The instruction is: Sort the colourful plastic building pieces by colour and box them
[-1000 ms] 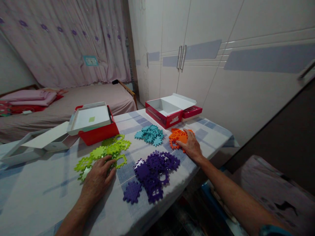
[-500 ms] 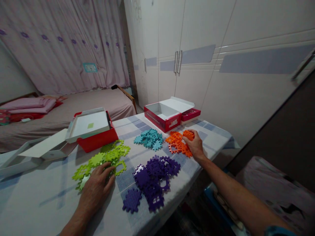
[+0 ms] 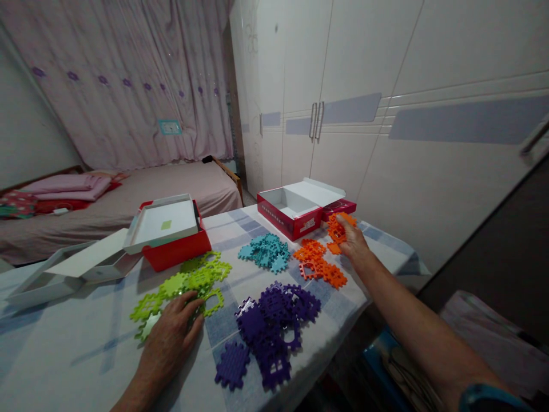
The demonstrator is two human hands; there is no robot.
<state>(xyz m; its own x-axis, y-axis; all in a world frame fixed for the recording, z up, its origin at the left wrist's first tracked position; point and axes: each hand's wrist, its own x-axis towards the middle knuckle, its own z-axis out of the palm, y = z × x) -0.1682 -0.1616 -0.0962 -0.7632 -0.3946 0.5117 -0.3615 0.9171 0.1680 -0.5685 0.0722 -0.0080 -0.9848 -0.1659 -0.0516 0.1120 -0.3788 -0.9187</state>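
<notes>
My right hand (image 3: 352,239) grips a few orange interlocking plastic tiles (image 3: 337,228), lifted a little above the table at its right side. Below and left of it lie more orange tiles (image 3: 315,264) in a loose pile. My left hand (image 3: 174,329) rests with fingers stretched out over the near edge of the lime-green tiles (image 3: 199,277); its fingertips touch them, and part of the pile is hidden beneath. Between the hands are a heap of purple tiles (image 3: 274,309) and, farther back, a teal heap (image 3: 266,252). One purple tile (image 3: 232,365) lies apart near the front.
A red box (image 3: 295,220) with its white lid open stands at the back right. At the left are another red box (image 3: 178,249) with a white tray on it and an open white box (image 3: 47,286). The checked tablecloth (image 3: 86,343) hangs over the table's edge.
My right hand has risen away from the orange pile, lifting several tiles with it. My left hand stays on the green tiles. The whole view has shifted slightly.
</notes>
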